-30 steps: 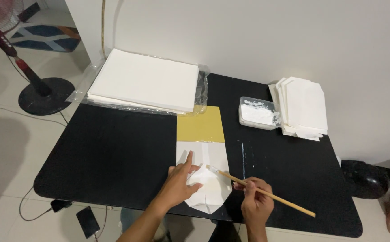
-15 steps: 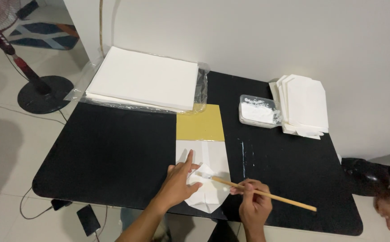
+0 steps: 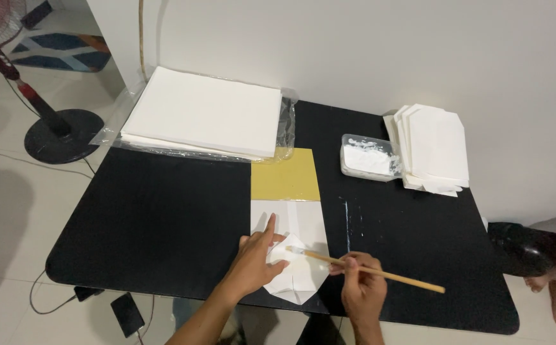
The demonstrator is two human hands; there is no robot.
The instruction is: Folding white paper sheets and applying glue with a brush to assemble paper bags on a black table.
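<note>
Seen from above at a black table (image 3: 163, 217): left hand (image 3: 255, 259) pressed flat and open on a folded white paper (image 3: 294, 252), index finger stretched toward the far fold, remaining fingers spread over the near flap. Right hand (image 3: 362, 291) closed around a thin wooden brush (image 3: 367, 271), pinched near the middle of the handle, bristle tip laid on the paper just beside the left thumb, handle end angled out toward the right front of the table. Paper lying at the near edge of the table, pointed lower flap reaching the rim, upper edge meeting a yellow sheet (image 3: 285, 176) beyond it.

Farther back on the left, a thick stack of white sheets (image 3: 204, 115) resting on clear plastic wrap (image 3: 115, 124), overhanging the table's far corner. At far right, a clear plastic tub of white paste (image 3: 367, 156) just beside a fanned pile of finished white envelopes (image 3: 434, 150), the 2 touching or nearly so. Pale smears of paste (image 3: 348, 217) streaked on the black surface between paper and tub.

On the tiled floor at left, the round black base of a standing fan (image 3: 61, 134) with a cable trailing away. At the right edge, bare feet of another person (image 3: 555, 297)
</note>
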